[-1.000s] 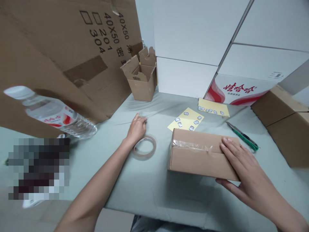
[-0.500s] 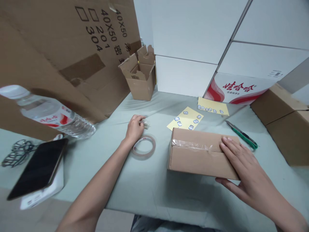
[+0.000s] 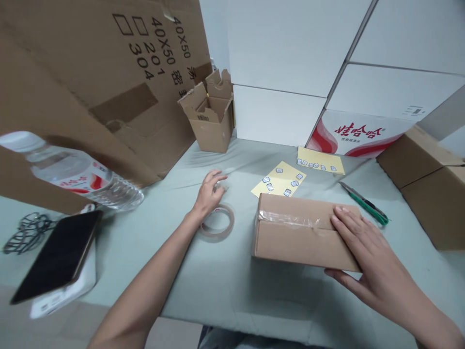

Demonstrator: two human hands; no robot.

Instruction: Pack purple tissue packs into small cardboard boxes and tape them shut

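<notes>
A closed cardboard box (image 3: 294, 237) with clear tape along its top seam lies in front of me. My right hand (image 3: 366, 247) holds its right end, fingers flat across the top and thumb against the near side. My left hand (image 3: 211, 193) is over the table just behind a roll of tape (image 3: 228, 228), its fingers stretched out and the thumb apart. Beneath those fingers a small pale scrap is mostly hidden, too unclear to name. Right of the box's far side lies a green utility knife (image 3: 368, 206) with its blade out.
Behind the box lie two yellow sheets (image 3: 274, 178) with small stickers. An open carton (image 3: 212, 131) stands at the back, a large carton (image 3: 119, 106) at left. A water bottle (image 3: 83, 169), black phone (image 3: 60, 257) and coiled cable (image 3: 29, 232) are leftmost. Another carton (image 3: 436, 194) stands right.
My left hand's fingers have opened from a closed grip around the pale scrap and reach slightly farther forward. My right hand and the box stay where they were.
</notes>
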